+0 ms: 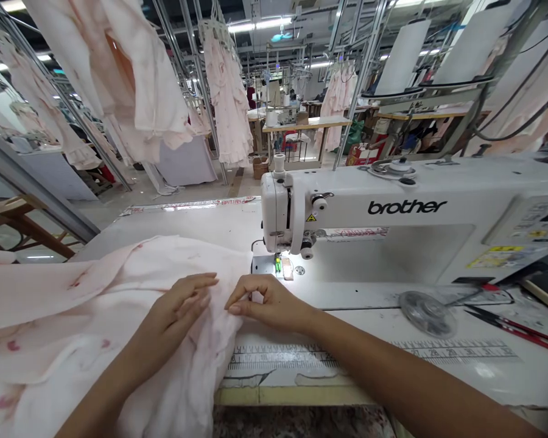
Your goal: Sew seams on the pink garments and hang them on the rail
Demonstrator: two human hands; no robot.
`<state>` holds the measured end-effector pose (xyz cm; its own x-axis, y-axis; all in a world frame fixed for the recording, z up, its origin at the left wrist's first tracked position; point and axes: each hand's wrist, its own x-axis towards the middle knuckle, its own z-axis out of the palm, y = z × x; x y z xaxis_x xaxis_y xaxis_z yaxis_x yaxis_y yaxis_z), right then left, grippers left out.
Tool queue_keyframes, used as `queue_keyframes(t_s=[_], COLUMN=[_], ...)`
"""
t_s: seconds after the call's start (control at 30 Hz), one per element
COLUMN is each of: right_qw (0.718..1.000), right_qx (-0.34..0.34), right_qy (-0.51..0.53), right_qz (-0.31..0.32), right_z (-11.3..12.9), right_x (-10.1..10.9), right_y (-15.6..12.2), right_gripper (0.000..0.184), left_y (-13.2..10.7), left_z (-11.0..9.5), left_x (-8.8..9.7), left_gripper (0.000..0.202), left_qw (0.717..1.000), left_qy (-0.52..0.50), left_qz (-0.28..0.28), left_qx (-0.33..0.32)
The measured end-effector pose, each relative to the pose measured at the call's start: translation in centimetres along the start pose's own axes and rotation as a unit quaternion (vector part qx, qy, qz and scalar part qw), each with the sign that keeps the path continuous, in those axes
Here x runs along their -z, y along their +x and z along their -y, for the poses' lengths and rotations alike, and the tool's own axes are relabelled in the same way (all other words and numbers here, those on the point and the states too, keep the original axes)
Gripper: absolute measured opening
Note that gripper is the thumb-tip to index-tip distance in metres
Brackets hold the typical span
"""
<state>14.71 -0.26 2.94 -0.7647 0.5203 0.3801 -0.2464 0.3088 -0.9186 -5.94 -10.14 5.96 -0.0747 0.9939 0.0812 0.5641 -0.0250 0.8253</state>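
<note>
A pale pink fabric piece with a faint red flower print (86,286) spreads over the left of the sewing table and hangs past its front edge. My right hand (267,301) pinches the fabric's right edge between thumb and fingertips, just in front of the needle plate. On the same cloth, a little to the left, rests my left hand (180,313), its fingers stretched out and thumb apart. Behind my right hand stands a white brother sewing machine (369,201). Its lit presser foot area (278,266) has a small green part; the fabric edge lies left of it.
Red-handled tweezers (520,328) and a clear round disc (427,313) lie at the right. A printed ruler strip (292,356) runs along the front edge. Thread cones (402,58) stand above the machine. Pink garments (119,73) hang from rails at left and behind.
</note>
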Motion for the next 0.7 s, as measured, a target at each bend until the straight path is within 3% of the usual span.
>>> queue_keyframes(t_s=[0.1,0.17,0.27,0.43,0.57,0.63,0.7], right_qw=[0.999,0.998,0.997,0.996,0.975,0.962,0.958], right_qx=[0.043,0.064,0.075,0.029,-0.095,-0.13,-0.126], right_qy=[0.009,0.004,-0.019,0.059,0.196,0.241,0.259], right_qz=[0.001,-0.001,-0.016,-0.056,-0.046,-0.016,0.013], right_z=[0.3,0.4,0.2,-0.5,-0.4,-0.2,-0.2], right_x=[-0.1,0.0,0.4,0.6,0.3,0.0,-0.2], right_y=[0.0,0.0,-0.1,-0.3,-0.5,-0.4,-0.3], right_gripper=[0.007,0.009,0.032,0.065,0.086,0.093,0.094], left_y=[2.3,3.4,3.9,1.9,-0.2,-1.0,-1.7], left_z=[0.8,1.4,1.5,-0.3,-2.1,-2.7,-2.9], left_x=[-0.9,-1.4,-1.4,0.1,1.2,1.4,1.6], left_gripper=[0.053,0.037,0.009,0.011,0.005,0.008,0.014], left_qw=[0.998,0.997,0.996,0.995,0.972,0.97,0.981], left_qy=[0.047,0.069,0.078,0.07,0.109,0.095,0.049], left_qz=[0.032,0.045,0.036,-0.056,-0.153,-0.15,-0.12], left_qx=[-0.004,-0.01,-0.018,-0.045,-0.142,-0.169,-0.141])
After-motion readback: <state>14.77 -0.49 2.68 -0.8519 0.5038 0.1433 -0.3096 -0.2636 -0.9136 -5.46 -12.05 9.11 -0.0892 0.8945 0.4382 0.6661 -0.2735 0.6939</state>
